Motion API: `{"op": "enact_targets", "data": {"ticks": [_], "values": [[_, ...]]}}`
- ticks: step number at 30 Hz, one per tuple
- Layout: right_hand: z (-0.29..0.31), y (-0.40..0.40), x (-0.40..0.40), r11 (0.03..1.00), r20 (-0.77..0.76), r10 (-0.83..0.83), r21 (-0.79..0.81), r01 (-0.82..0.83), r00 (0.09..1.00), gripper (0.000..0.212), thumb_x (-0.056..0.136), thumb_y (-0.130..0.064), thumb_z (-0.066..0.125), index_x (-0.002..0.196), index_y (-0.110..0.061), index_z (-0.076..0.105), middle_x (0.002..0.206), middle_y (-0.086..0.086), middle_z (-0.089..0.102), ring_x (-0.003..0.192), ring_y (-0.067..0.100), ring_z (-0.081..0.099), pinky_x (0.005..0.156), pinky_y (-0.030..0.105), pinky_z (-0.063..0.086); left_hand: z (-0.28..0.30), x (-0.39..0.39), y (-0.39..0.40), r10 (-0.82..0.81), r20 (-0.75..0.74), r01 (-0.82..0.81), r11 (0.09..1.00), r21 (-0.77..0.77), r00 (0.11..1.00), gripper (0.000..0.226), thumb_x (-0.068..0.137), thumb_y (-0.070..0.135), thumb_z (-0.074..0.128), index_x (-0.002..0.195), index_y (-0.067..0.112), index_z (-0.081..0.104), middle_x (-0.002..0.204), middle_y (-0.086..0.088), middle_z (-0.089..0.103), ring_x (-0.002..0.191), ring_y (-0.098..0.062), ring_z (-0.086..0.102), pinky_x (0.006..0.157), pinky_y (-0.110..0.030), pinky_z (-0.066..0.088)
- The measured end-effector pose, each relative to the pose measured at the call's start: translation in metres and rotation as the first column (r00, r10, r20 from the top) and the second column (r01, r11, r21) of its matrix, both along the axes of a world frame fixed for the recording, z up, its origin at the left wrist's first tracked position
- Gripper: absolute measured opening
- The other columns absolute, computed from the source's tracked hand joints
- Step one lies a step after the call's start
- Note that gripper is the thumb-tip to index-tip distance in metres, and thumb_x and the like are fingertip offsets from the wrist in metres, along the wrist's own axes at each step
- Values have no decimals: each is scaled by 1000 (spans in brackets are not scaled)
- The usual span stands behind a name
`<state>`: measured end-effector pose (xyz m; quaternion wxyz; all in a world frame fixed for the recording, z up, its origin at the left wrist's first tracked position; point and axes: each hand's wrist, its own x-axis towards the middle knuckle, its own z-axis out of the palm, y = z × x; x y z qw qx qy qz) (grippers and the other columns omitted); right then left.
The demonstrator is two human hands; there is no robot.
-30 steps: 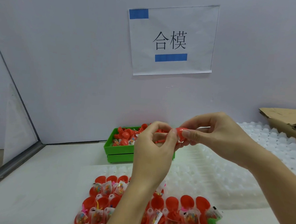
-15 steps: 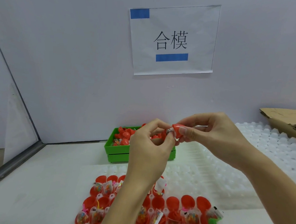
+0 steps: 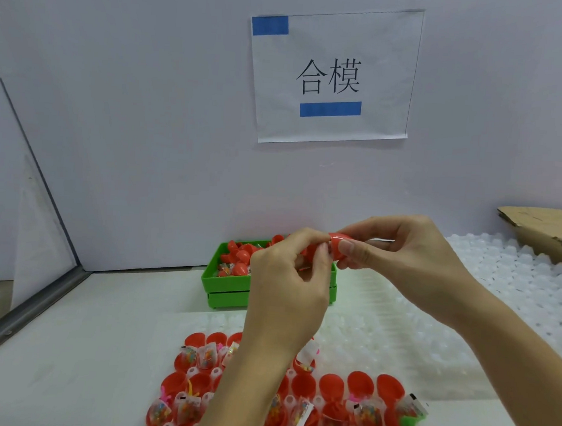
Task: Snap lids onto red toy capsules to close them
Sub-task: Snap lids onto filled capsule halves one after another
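Above the near tray of open red capsule halves, both hands meet at mid-height in front of the green bin. Starting from the left, the left hand rises from the near edge with its forearm nearly upright, back of the hand toward the camera, thumb and forefinger curled up and pinching the left end of a red capsule; most of that part is hidden behind its fingers. Just to the right, the right hand reaches in from the near right, forearm slanting up and leftward, its thumb under and forefinger over the red lid end of the same capsule, the other fingers loosely curled behind. The fingertips of the two hands touch around the capsule, so whether the two parts are fully seated cannot be told. Compared with half a second ago, the small strip of packet that showed between the two halves is no longer visible and the hands are closer together; the pair of hands has stayed at much the same height. Farther right lies a spread of white trays, with a piece of cardboard at the far right, and a paper sign hangs on the far wall.
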<state>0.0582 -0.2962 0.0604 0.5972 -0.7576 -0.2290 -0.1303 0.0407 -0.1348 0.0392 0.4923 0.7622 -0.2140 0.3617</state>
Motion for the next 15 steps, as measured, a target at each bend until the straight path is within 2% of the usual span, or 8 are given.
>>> {"op": "enact_targets", "data": {"ticks": [4,9,11,15], "values": [[0,0,-1,999,11,22,24,-23,1000,25,76,-28,76,96,-14,77,83,3,78,79,16,75,75,22,58,1,0,-4,-37,-101,19,984,-176,994,16,89,15,71,84,29,67,77,16,71,71,-1,70,60,-11,53],[1,0,-1,999,19,28,45,-29,999,27,75,-30,76,96,-13,77,83,3,78,78,17,76,72,21,58,3,-1,-3,-134,-142,92,959,-267,981,7,88,23,73,82,26,69,75,9,74,74,-9,73,65,-20,59],[1,0,-1,997,25,25,69,-27,999,27,75,-30,76,95,-13,77,83,4,78,78,18,76,71,21,57,4,-1,0,-188,-153,142,953,-269,970,7,90,19,70,91,25,73,82,10,76,80,-8,74,70,-21,59],[0,-1,2,992,17,7,126,-9,1000,21,79,-25,75,95,-11,77,83,6,78,79,20,76,73,23,58,6,0,6,-291,-210,243,943,-226,934,34,86,6,73,113,28,71,99,18,75,91,-4,73,77,-16,57]]}}
